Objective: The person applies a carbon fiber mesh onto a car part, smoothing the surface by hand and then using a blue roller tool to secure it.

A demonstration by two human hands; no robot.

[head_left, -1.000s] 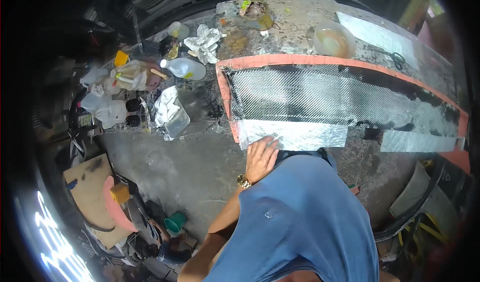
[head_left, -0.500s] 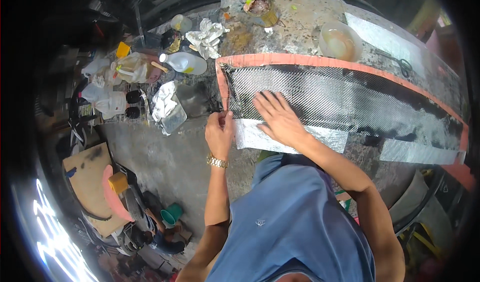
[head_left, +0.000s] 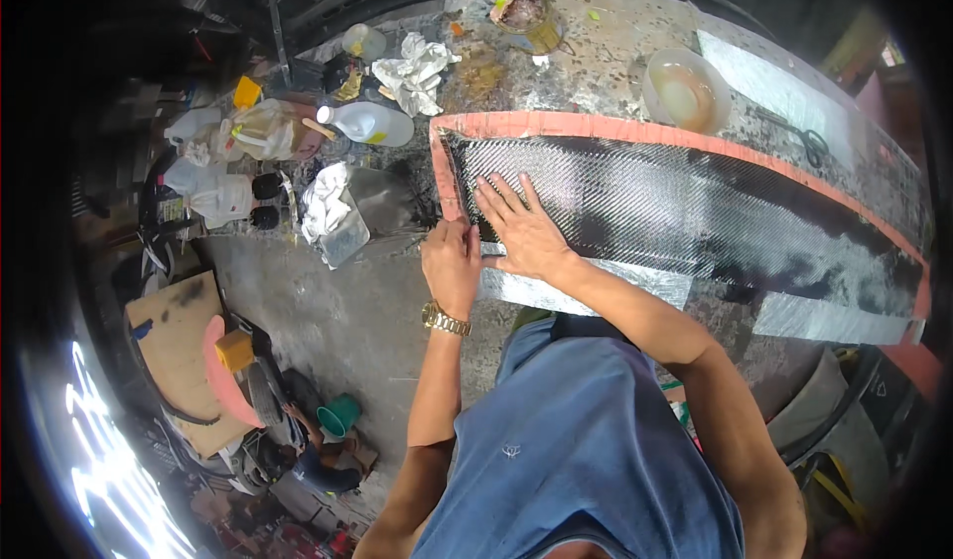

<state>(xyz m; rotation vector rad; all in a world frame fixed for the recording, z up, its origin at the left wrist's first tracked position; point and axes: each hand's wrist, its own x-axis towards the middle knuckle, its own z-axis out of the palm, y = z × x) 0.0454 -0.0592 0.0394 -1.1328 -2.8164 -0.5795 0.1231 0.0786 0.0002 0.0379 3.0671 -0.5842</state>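
Observation:
A long sheet of black and silver woven carbon-fibre cloth (head_left: 635, 202) lies over a curved panel on the workbench, with a pink border (head_left: 596, 127) along its far and left edges. My right hand (head_left: 521, 236) rests flat on the cloth near its left end, fingers spread. At the near left corner, my left hand (head_left: 452, 266) is closed, fingertips pinched together against the edge; what they grip is hidden. Beneath my right wrist, a shiny whitish strip (head_left: 635, 286) sticks out from under the panel's near side.
Beyond the panel stand a translucent bowl (head_left: 717, 97), scissors (head_left: 814, 147) and an open can (head_left: 541, 38). A white jug (head_left: 372, 125), crumpled paper (head_left: 412, 68) and a square container (head_left: 347, 249) are to the left. Lower left, another person (head_left: 328, 470) is near a green bucket (head_left: 340, 415).
My right hand has slid left over the cloth, closer to my left hand. My left hand has shifted slightly right along the corner and stays closed.

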